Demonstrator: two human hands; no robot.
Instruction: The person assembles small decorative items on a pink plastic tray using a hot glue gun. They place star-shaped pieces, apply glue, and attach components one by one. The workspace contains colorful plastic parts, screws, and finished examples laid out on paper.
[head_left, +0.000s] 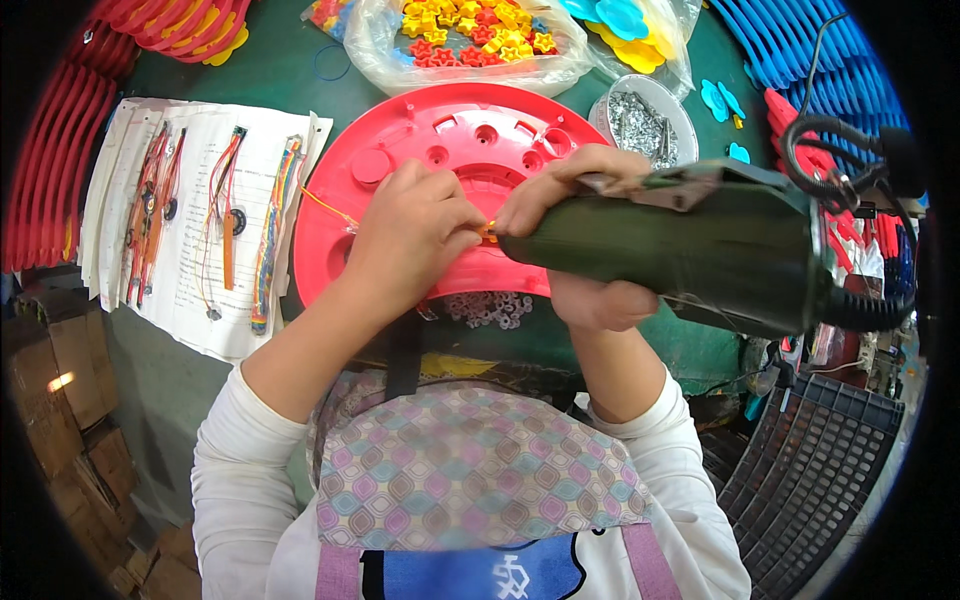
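Observation:
A red curved plastic shell (pixel 400 130) lies on the green table in front of me, with round holes and posts on its upper face. My left hand (pixel 415 235) rests over its middle, thumb and fingers pinched together at a small orange-yellow piece (pixel 489 232). In my right hand (pixel 590 200) is a dark green corded electric screwdriver (pixel 700 250), held sideways with its narrow end at that piece. The fingers of my right hand wrap round the tool from above and below. The screwdriver's tip and its exact contact are hidden. A thin yellow wire (pixel 330 209) runs over the shell's left edge.
Paper sheets (pixel 190 270) with wire bundles lie left. A bag of star-shaped pieces (pixel 480 30) and a white tub of screws (pixel 645 125) stand beyond the shell. Small clear pieces (pixel 490 308) lie at its near edge. Stacked blue parts (pixel 800 50) and red parts (pixel 50 180) flank the table.

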